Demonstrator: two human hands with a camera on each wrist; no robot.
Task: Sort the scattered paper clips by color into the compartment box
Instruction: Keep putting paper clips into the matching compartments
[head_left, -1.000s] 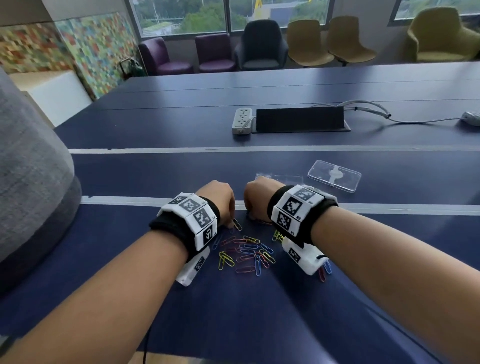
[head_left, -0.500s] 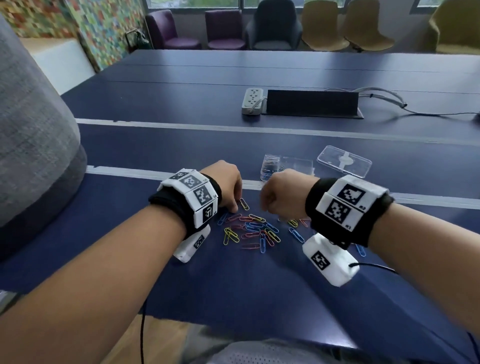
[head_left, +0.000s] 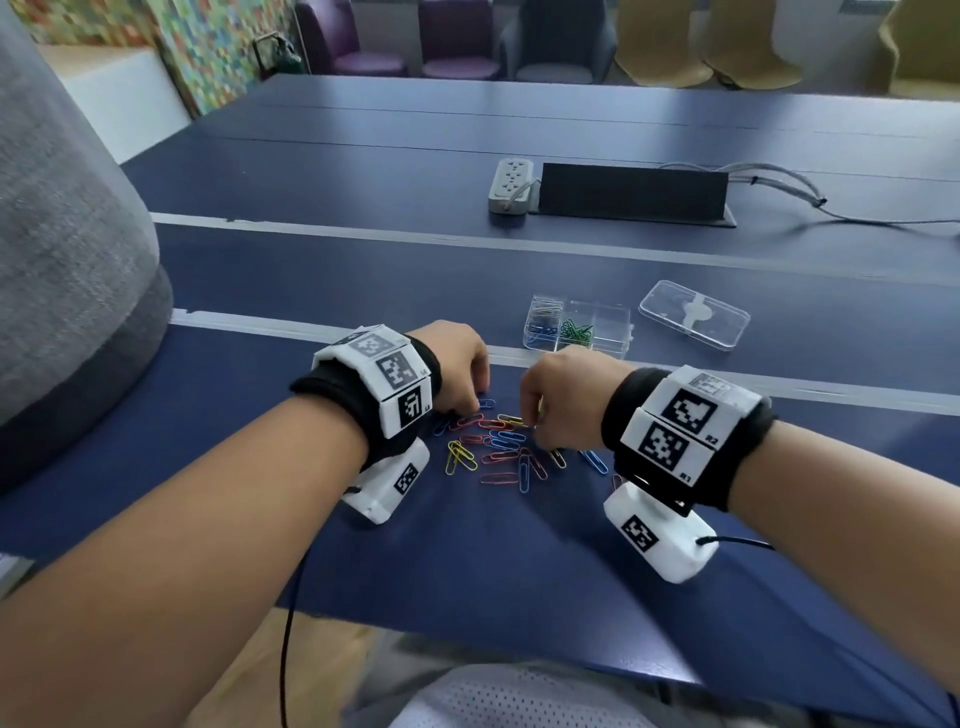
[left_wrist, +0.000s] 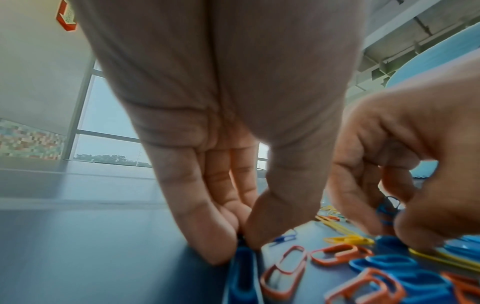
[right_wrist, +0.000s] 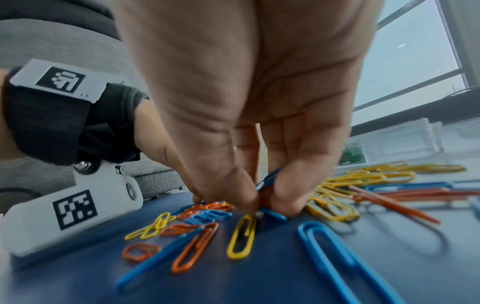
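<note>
Since view dipped vs 0.5 s ago: right hand (right_wrist: 249, 115) pinching blue clip (right_wrist: 269, 180); left hand (left_wrist: 221, 127) pinching at blue clip (left_wrist: 242, 267) on table (head_left: 519, 571).

Your scattered paper clips (head_left: 498, 447) lie on the table (head_left: 519, 561) directly in front of you, between your left hand (head_left: 457, 364) and right hand (head_left: 566, 395). Beyond the right hand sits the compartment box (head_left: 579, 327), some clips in its left compartments. Its lid (head_left: 693, 322) lies just right of it. Farther back: power strip (head_left: 511, 187), cable tray (head_left: 631, 195) to its right.
</note>
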